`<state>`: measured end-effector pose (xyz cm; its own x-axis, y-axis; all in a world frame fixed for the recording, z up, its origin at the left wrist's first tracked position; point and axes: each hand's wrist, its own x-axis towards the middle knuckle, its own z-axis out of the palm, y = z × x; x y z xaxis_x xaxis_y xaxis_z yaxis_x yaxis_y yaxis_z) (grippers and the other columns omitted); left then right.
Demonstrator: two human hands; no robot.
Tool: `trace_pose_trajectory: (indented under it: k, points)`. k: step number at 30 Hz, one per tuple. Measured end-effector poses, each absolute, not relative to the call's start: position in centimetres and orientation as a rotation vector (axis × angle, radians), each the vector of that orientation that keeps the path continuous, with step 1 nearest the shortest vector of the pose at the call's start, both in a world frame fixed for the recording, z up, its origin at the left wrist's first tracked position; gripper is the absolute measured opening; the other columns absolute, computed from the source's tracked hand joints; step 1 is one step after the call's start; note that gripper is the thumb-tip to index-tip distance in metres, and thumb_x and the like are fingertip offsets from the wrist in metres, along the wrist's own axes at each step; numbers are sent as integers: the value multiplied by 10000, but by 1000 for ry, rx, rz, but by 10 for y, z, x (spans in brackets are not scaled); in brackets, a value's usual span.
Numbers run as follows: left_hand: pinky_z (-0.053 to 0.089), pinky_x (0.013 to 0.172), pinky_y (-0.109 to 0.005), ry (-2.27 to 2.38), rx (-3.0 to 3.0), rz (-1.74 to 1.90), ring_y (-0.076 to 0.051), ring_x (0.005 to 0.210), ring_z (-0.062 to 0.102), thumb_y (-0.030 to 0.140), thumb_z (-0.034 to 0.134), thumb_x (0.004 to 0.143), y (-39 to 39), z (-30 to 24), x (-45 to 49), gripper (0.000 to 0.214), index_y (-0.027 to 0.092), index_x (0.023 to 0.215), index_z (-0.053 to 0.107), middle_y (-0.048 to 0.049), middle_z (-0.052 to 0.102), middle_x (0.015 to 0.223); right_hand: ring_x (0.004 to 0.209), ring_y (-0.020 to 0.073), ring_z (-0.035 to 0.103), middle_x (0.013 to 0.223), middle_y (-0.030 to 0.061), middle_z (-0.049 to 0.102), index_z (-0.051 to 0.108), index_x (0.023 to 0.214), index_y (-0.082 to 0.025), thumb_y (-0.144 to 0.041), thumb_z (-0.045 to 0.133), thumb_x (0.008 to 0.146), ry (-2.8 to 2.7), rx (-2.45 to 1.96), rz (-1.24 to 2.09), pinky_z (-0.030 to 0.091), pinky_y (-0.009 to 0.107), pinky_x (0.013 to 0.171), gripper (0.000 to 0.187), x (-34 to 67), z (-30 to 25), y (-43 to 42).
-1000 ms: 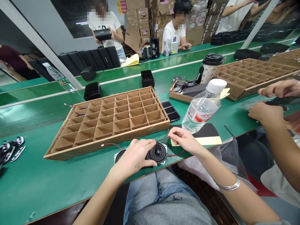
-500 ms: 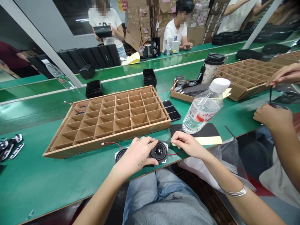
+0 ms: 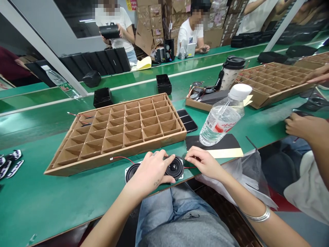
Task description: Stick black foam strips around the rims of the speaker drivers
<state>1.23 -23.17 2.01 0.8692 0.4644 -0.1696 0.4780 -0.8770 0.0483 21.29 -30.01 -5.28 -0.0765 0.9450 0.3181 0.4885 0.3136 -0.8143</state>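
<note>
Two round black speakers lie side by side near the table's front edge. My left hand (image 3: 151, 169) rests over them, its thumb and index finger gripping the right speaker (image 3: 174, 166) at its rim. Part of the left speaker (image 3: 131, 171) shows beside the palm, and a red wire (image 3: 122, 157) with a white plug trails off leftward. Just to the right, my right hand (image 3: 203, 160) is closed in a pinch; what sits between its fingertips is too small to make out. A second red wire (image 3: 189, 167) runs from the right speaker to below that hand.
Behind the speakers stands a divided cardboard tray (image 3: 115, 147). A water bottle (image 3: 218, 120) stands on a black sheet (image 3: 228, 142) with a yellow strip. A phone (image 3: 189, 120), a tumbler (image 3: 230, 73) and a small parts box (image 3: 197, 104) lie beyond. A co-worker's hand (image 3: 299, 125) is at right.
My right hand has shifted slightly left, closer to the right speaker. My left hand keeps its grip. At right, the co-worker's hands have moved apart.
</note>
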Motion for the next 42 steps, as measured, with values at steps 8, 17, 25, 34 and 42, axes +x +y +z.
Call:
trace_pose_trajectory:
  k: [8, 17, 25, 34, 42]
  points:
    - [413, 773, -382, 864, 2987, -290, -252, 891, 562, 540, 567, 717, -243, 20, 17, 674, 206, 1281, 410, -102, 551, 1029, 715, 125, 512, 744, 19, 543, 575, 771, -168, -165, 476, 871, -1739, -1290, 603, 405, 238, 649, 141, 208, -54, -301]
    - [403, 775, -387, 956, 3006, -340, -254, 887, 574, 555, 563, 715, -249, 18, 21, 675, 254, 1296, 395, -112, 553, 982, 702, 124, 518, 740, 15, 548, 574, 786, -178, -186, 463, 878, -1753, -1282, 569, 415, 242, 637, 144, 203, -55, -300]
    - [380, 750, -368, 997, 3037, -392, -236, 833, 577, 583, 521, 732, -255, 15, 22, 671, 296, 1315, 357, -109, 548, 925, 705, 127, 520, 742, 22, 557, 579, 789, -174, -191, 466, 878, -1751, -1287, 557, 421, 248, 646, 145, 200, -56, -300]
    - [365, 707, -368, 1063, 3114, -312, -237, 725, 564, 564, 520, 754, -263, 9, 20, 612, 306, 1294, 395, -95, 541, 848, 722, 130, 534, 755, 27, 576, 587, 812, -174, -183, 463, 879, -1760, -1287, 553, 437, 252, 662, 142, 196, -57, -300]
    - [366, 687, -360, 1068, 3118, -257, -218, 669, 559, 557, 532, 751, -264, 6, 20, 605, 296, 1284, 414, -88, 538, 836, 694, 159, 509, 769, 56, 606, 593, 925, -147, -145, 397, 890, -2006, -1336, 250, 401, 288, 618, 199, 195, -58, -312]
